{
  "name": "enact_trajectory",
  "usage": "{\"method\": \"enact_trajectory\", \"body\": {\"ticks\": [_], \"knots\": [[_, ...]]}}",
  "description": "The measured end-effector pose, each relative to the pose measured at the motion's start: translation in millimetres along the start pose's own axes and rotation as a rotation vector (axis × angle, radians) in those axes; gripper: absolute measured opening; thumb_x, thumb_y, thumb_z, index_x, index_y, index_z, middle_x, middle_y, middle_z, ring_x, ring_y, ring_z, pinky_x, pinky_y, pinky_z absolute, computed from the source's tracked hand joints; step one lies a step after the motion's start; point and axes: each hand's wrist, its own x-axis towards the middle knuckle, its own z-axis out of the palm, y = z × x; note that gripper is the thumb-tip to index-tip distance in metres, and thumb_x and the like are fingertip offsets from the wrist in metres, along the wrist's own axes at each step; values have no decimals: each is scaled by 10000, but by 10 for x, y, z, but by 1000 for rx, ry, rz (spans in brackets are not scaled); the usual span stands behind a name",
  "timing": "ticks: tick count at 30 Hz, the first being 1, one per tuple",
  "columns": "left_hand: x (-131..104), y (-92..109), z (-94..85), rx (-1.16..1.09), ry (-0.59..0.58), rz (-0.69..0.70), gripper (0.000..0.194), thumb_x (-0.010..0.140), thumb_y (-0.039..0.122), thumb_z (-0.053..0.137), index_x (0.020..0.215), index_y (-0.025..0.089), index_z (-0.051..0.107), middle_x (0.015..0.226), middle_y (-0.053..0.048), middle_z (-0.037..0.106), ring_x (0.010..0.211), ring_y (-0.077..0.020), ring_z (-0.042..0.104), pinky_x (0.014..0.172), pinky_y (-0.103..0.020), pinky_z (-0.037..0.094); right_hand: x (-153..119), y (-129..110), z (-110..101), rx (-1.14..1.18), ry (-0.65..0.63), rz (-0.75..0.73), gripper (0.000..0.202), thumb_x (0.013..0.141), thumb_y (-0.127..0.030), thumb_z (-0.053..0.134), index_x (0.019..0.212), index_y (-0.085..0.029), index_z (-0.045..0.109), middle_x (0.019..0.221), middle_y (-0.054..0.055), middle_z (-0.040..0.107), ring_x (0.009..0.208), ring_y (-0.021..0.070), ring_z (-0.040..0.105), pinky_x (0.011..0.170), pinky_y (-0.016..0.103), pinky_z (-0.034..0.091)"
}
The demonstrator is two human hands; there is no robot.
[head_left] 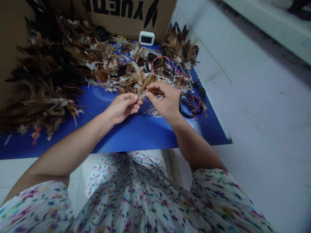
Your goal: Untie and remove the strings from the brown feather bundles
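Note:
Over the blue tabletop (136, 136), my left hand (123, 106) pinches the pale quill end of a brown feather (143, 95) between thumb and forefinger. My right hand (165, 99) meets it from the other side, thumb and fingertips closed on the same feather. Whether it is one feather or a few held together is too small to make out. Just behind both hands spreads a heap of loose brown feathers (107, 55). Black-handled scissors (186, 106) lie right of my right hand, with red string (196, 103) tangled over the handles.
Bundles of dark feathers (48, 90) fill the left side, and a feather bunch (179, 45) stands at the back right. A small white digital clock (146, 38) sits before a cardboard box (121, 24). The table's right edge (216, 113) borders a pale wall.

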Motion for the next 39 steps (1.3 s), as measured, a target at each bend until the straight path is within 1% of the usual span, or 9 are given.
{"method": "enact_trajectory", "body": {"ticks": [5,9,12,17,23,33,37,39], "knots": [[-5,7,8,-12,8,-23,159,887,98,657,738,132,614,703,-14,714,493,-51,596,475,-139,498,-2,-49,-6,-131,-11,-2,144,916,-228,571,996,-252,689,952,43,726,880,195,687,830,386,580],[11,-3,-9,3,-10,-27,159,873,109,684,731,134,618,694,-14,714,488,-50,591,477,-137,497,6,-83,-10,-232,-44,-7,184,929,-214,544,1004,-273,702,961,55,735,932,223,689,864,416,575],[25,-13,-30,15,-28,-29,152,862,119,705,729,129,632,702,-21,718,485,-50,589,477,-140,499,10,-82,-19,-262,-70,-33,219,937,-188,521,1008,-282,706,985,57,739,985,233,688,909,431,557],[43,-22,-56,10,-35,-27,154,880,117,680,730,128,648,708,-28,729,490,-54,592,487,-147,505,17,-57,-35,-244,-102,-70,215,938,-175,530,1000,-278,708,1004,59,742,1007,237,684,955,445,530],[47,-33,-65,22,-41,-18,173,875,112,682,706,121,647,697,-36,725,492,-57,593,476,-148,496,14,-32,-14,-237,-118,-105,214,948,-183,519,991,-273,708,976,56,742,964,219,685,918,410,537],[67,-44,-107,54,-77,-33,125,838,139,735,736,115,667,719,-48,735,501,-63,592,494,-160,499,15,6,-6,-160,-82,-107,165,953,-226,536,968,-253,699,925,35,733,896,182,672,877,359,540],[75,-41,-125,58,-105,-42,123,821,144,755,743,105,669,727,-49,736,497,-60,581,493,-162,494,28,60,5,-54,-55,-163,132,955,-265,564,945,-239,692,900,23,729,869,169,672,866,350,547],[74,-37,-128,58,-118,-40,122,818,142,757,740,101,671,716,-47,731,493,-60,575,482,-161,485,28,80,15,1,-50,-167,118,953,-279,579,936,-235,687,888,17,724,859,163,672,861,345,551]]}}
